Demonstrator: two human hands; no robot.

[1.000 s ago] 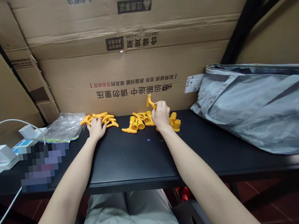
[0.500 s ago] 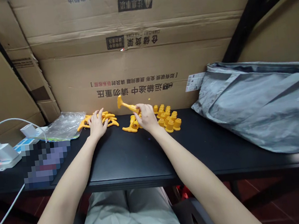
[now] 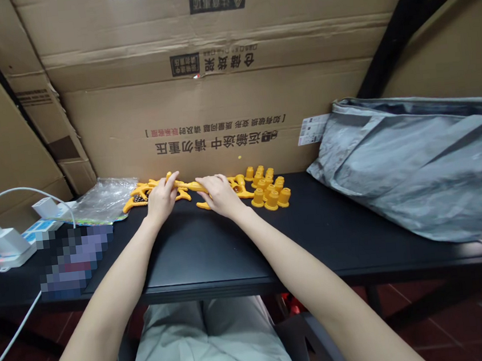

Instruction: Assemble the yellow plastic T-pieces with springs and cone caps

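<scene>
A yellow plastic T-shaped handle (image 3: 191, 186) spans the gap between my hands, above the black table. My left hand (image 3: 161, 199) is closed around its crossbar end. The fingers of my right hand (image 3: 220, 193) grip the other end of its stem, which they partly hide. Beside my left hand lies a pile of similar yellow curved handles (image 3: 133, 202). Other yellow T-shaped pieces (image 3: 242, 187) rest behind and beside my right hand, partly covered by it. Several yellow cup-shaped caps (image 3: 271, 199) stand in rows to the right of those.
A clear plastic bag (image 3: 103, 198) lies at the left, near a power strip (image 3: 14, 257) with a white charger (image 3: 5, 244) and cable. A blurred-out flat item (image 3: 77, 263) is in front. Cardboard (image 3: 215, 103) walls the back. A grey fabric bag (image 3: 416, 168) occupies the right side.
My right hand has moved left and lowered the T-shaped handle. My left hand, formerly spread over the left pile, now grips the handle's crossbar.
</scene>
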